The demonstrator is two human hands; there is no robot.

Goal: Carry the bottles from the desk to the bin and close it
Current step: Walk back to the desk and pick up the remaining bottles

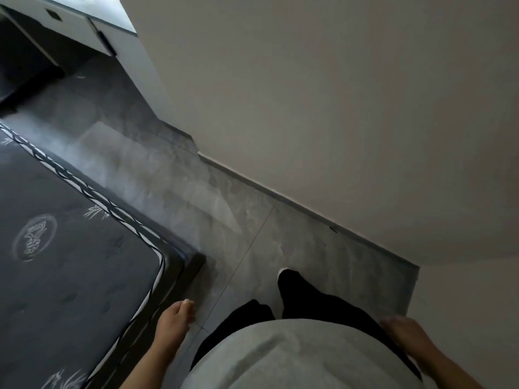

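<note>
Head view, mattress (70,262) left, wall (337,108) right, blurred.

Dark mattress (70,248) beside grey tiled floor (196,192).

Desk (84,21): white, top left, far off; drawer front shut.

Grey marbled floor (174,175), dark patterned mattress (64,262).
</note>
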